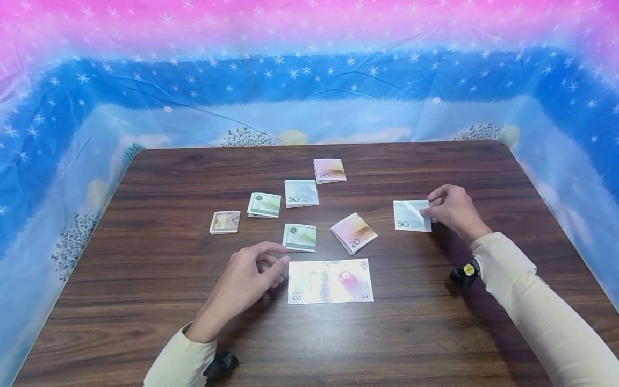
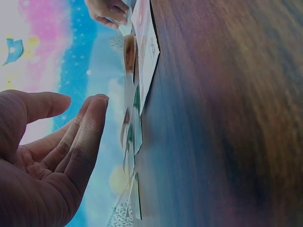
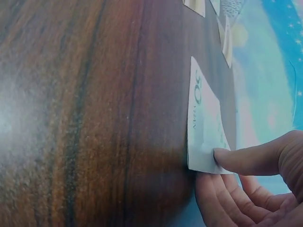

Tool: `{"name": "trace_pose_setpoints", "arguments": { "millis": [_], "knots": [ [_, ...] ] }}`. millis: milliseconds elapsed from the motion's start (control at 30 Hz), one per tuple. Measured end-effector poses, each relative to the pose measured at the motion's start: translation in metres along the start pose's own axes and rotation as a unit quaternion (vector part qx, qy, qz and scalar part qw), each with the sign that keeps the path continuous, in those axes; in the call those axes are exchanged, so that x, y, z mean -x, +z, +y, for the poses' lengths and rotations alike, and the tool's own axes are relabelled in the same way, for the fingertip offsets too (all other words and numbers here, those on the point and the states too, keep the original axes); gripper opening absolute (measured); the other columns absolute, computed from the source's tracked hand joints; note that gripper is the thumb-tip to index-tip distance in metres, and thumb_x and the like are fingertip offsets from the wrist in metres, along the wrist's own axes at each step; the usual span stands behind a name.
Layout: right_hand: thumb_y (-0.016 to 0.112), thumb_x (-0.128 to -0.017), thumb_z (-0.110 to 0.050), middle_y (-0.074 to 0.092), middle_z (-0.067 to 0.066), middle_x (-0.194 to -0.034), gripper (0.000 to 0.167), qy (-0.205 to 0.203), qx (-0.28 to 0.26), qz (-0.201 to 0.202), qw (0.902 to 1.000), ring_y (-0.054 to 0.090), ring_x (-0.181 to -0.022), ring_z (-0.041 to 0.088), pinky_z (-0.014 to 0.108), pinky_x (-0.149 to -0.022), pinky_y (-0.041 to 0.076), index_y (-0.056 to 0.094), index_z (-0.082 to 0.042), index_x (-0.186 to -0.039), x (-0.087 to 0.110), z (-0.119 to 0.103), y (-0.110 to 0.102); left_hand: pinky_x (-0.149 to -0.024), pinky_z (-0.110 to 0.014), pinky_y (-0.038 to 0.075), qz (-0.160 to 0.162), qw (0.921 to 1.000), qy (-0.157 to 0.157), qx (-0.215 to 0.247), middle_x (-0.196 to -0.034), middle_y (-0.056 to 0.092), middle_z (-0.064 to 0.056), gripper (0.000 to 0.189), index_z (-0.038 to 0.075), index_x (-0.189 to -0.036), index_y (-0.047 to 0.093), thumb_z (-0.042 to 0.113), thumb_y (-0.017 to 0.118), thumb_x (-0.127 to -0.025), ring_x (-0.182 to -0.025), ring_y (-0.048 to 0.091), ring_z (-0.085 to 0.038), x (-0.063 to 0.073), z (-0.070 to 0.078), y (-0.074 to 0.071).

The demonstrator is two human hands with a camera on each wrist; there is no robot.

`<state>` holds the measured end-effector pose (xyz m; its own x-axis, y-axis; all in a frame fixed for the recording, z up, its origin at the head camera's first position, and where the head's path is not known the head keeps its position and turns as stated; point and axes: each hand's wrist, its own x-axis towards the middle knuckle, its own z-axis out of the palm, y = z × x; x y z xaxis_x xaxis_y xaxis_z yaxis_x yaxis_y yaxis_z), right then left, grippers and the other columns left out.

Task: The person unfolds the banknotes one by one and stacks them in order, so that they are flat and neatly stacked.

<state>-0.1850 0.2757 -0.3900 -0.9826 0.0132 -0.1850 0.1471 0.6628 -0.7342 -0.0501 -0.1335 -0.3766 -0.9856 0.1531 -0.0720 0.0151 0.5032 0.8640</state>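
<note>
My right hand (image 1: 453,212) pinches the right edge of a folded green 50 banknote (image 1: 408,216), thumb on its upper face. In the right wrist view the fingers (image 3: 218,196) lie beneath this 50 note (image 3: 203,130). My left hand (image 1: 244,279) holds nothing, its thumb and fingers bent slightly and apart. It hovers at the left of an unfolded 100 banknote (image 1: 309,282), close to a folded green banknote (image 1: 300,237); from the head view I cannot tell whether a fingertip touches that green note. A folded 20 banknote (image 1: 353,233) lies tilted between the hands.
Farther back, a slanting row of folded notes runs across the brown wooden table (image 1: 145,301): a brownish note (image 1: 225,221), a green note (image 1: 264,204), another 50 note (image 1: 301,192) and another 20 note (image 1: 330,170). A snowflake-patterned cloth (image 1: 309,75) hangs around the table.
</note>
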Motion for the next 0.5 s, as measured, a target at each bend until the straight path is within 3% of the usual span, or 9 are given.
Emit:
{"name": "trace_pose_setpoints", "arguments": {
  "millis": [233,500],
  "knots": [
    [0.073,-0.088,0.003,0.06,0.022,-0.102,0.04,0.013,-0.047,-0.011,0.9988,0.063,-0.078,0.02,0.031,-0.069,0.063,0.053,0.013,-0.121,0.004,-0.003,-0.002,-0.056,-0.028,0.06,-0.003,1.0,0.005,0.004,-0.083,0.075,-0.009,0.024,0.001,-0.116,0.069,0.017,0.069,-0.098,-0.066,0.072,-0.02,0.0,0.0,0.001],
    [0.075,-0.09,-0.004,0.06,0.015,-0.098,0.041,-0.003,-0.071,-0.019,0.9973,0.064,-0.075,0.012,0.025,-0.069,0.061,0.055,0.009,-0.123,0.013,-0.01,-0.008,-0.057,-0.027,0.06,-0.001,0.9999,0.016,0.0,-0.08,0.075,-0.007,0.023,0.001,-0.115,0.07,0.016,0.07,-0.097,-0.068,0.072,-0.02,0.0,0.002,0.001]
  ]
}}
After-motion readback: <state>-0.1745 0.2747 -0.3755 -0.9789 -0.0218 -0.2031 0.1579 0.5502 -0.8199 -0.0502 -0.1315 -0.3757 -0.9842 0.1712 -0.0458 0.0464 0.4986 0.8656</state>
